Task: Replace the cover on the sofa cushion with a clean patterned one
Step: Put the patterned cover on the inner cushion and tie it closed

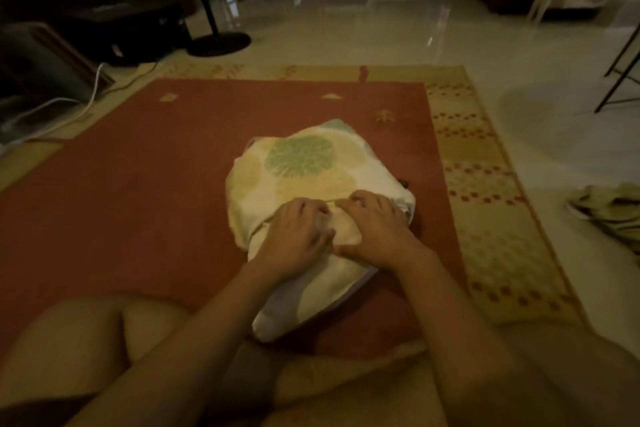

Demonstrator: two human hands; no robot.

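A cushion in a cream cover with green and yellow leaf prints (pixel 298 163) lies on the red rug (pixel 145 191) in front of me. My left hand (pixel 294 236) and my right hand (pixel 377 229) sit side by side on its near half, fingers curled into a bunched fold of the cover fabric. A white edge of the cushion (pixel 405 208) shows at the right, just past my right hand. A dark small part, perhaps a zip pull, shows at the cushion's right side.
A crumpled beige cloth (pixel 613 208) lies on the tiled floor to the right. A fan base (pixel 218 42) and white cables (pixel 79 107) are at the far left. Chair legs (pixel 620 80) stand at the right. My bare knees are at the bottom.
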